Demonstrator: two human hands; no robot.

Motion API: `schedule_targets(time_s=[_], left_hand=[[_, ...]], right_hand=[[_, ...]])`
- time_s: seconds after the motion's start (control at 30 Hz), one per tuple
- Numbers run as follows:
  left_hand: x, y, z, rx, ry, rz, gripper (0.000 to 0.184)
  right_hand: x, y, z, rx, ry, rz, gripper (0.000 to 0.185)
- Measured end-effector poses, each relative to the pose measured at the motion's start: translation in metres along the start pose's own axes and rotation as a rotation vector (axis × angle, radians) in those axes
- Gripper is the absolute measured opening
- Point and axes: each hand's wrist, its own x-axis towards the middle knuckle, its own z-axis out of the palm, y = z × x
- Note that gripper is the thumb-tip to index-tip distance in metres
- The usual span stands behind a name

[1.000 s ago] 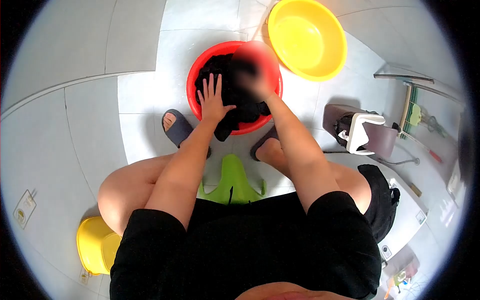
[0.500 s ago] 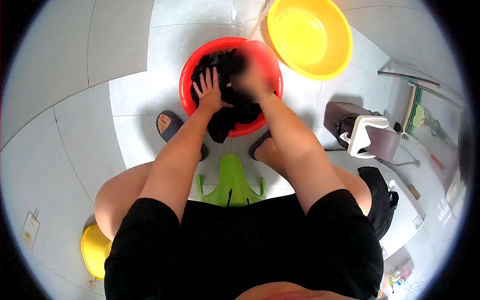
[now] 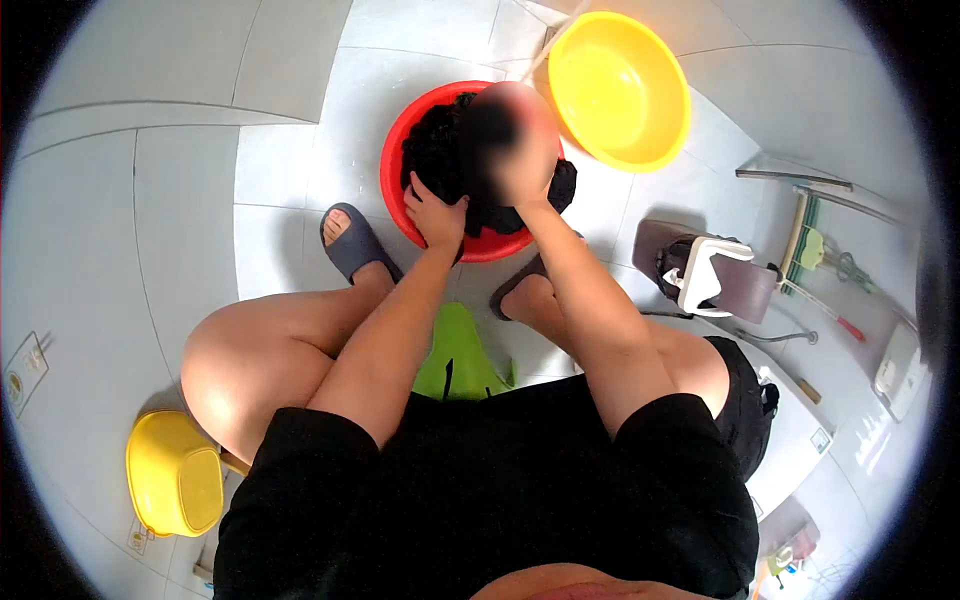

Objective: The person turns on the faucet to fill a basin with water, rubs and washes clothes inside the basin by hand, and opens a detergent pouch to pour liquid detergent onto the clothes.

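Black wet-looking cloth (image 3: 432, 140) bunched in red basin (image 3: 498, 247) on tiled floor, in front of the person; part bulges over the rim on the right side. Left hand (image 3: 437, 212) on the cloth at the near left, fingers bent against it; can't tell if they pinch it. Right hand (image 3: 528, 175) at the cloth's right part, mostly under a round blur; grip can't be told. Blur also hides the upper right of the basin. Big yellow basin (image 3: 622, 90) just beside, beyond and to the right. Slippered left foot (image 3: 338, 225) and right foot (image 3: 535, 290) flank the near side, close to the red basin. Green stool (image 3: 455, 350) between the legs, partly covered by black clothing. Trash bin (image 3: 660, 240) with white rim, right of the right foot. Small yellow tub (image 3: 170, 475) tilted, behind the left knee. Red-handled tool (image 3: 850, 330) far right, near the wall.
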Motion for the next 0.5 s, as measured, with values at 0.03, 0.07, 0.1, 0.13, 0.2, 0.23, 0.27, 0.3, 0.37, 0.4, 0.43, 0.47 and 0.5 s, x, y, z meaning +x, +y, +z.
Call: schedule_targets(time_s=[0.03,0.07,0.1,0.13,0.2,0.23,0.27,0.3,0.37,0.4,0.43,0.47,0.5], left_hand=[[0.010,-0.012,0.020,-0.164,-0.069,-0.122,0.109],[0.021,-0.018,0.033,-0.328,-0.141,-0.244,0.104],[0.032,-0.020,0.033,-0.342,-0.145,-0.244,0.104],[0.044,-0.023,0.032,-0.788,-0.393,-0.443,0.095],[0.059,-0.028,0.037,-1.094,-0.751,-0.689,0.067],[0.061,-0.043,0.052,-1.102,-0.749,-0.690,0.067],[0.061,-0.066,0.076,-1.295,-0.751,-0.755,0.059],[0.058,-0.078,0.090,-1.488,-0.749,-0.821,0.052],[0.046,-0.051,0.038,-1.368,-0.668,-0.817,0.048],[0.044,-0.045,0.024,-1.373,-0.580,-0.883,0.048],[0.045,-0.048,0.024,-1.372,-0.488,-0.948,0.049],[0.044,-0.050,0.033,-1.358,-0.363,-0.969,0.054],[0.045,-0.049,0.039,-1.350,-0.359,-0.968,0.054]], right_hand=[[0.000,-0.005,-0.009,0.017,0.072,-0.062,0.084],[-0.003,-0.010,-0.015,0.010,0.109,-0.103,0.083],[-0.009,-0.015,-0.019,-0.002,0.113,-0.109,0.083],[-0.019,-0.021,-0.022,-0.005,0.123,-0.129,0.083],[-0.038,-0.033,-0.022,-0.035,0.096,-0.167,0.083],[-0.046,-0.035,-0.020,0.013,0.015,-0.196,0.076],[-0.047,-0.036,-0.015,0.061,-0.069,-0.184,0.065],[-0.049,-0.034,-0.011,0.109,-0.154,-0.168,0.056],[-0.033,-0.028,-0.001,0.044,-0.158,-0.091,0.031],[-0.022,-0.024,0.002,0.046,-0.076,-0.130,0.031],[-0.007,-0.017,0.009,0.050,0.005,-0.167,0.031],[0.007,-0.007,0.023,0.115,0.081,-0.209,0.035],[0.021,0.005,0.038,0.182,0.008,-0.139,0.052]])
